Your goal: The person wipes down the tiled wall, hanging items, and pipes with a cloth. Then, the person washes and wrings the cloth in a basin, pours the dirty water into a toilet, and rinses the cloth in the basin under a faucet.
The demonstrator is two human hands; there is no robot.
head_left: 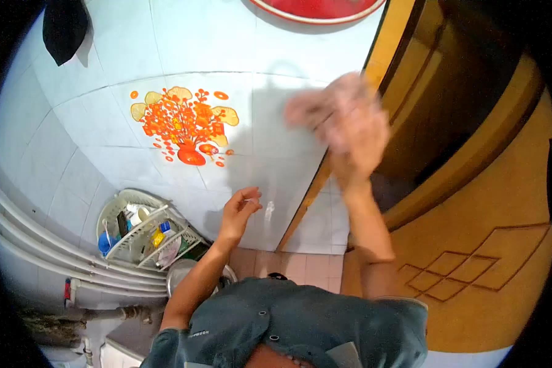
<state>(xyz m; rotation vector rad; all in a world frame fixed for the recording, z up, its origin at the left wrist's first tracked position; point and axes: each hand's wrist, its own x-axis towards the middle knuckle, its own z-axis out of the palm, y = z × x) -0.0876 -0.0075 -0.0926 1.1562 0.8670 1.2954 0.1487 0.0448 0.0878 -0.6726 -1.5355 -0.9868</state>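
My right hand [369, 142] is raised in front of the tiled wall near the door frame, smeared by motion. A crumpled pinkish cloth [310, 109] is in its grip and spreads out past the fingers to the left. Whether the cloth touches the wall, I cannot tell. Lower down, my left hand [238, 211] hovers before the wall with its fingers loosely bent, thumb apart from them, and nothing visible inside. Above and left of it, an orange and gold flower-vase sticker [187, 126] is on the white tiles.
A corner rack [135, 230] full of bottles and small items stands at left, beside white pipes [73, 245]. A wooden door [472, 282] stands at right by a yellow frame [383, 58]. A red basin [319, 7] is at the top, a black cloth-like thing [65, 29] at upper left.
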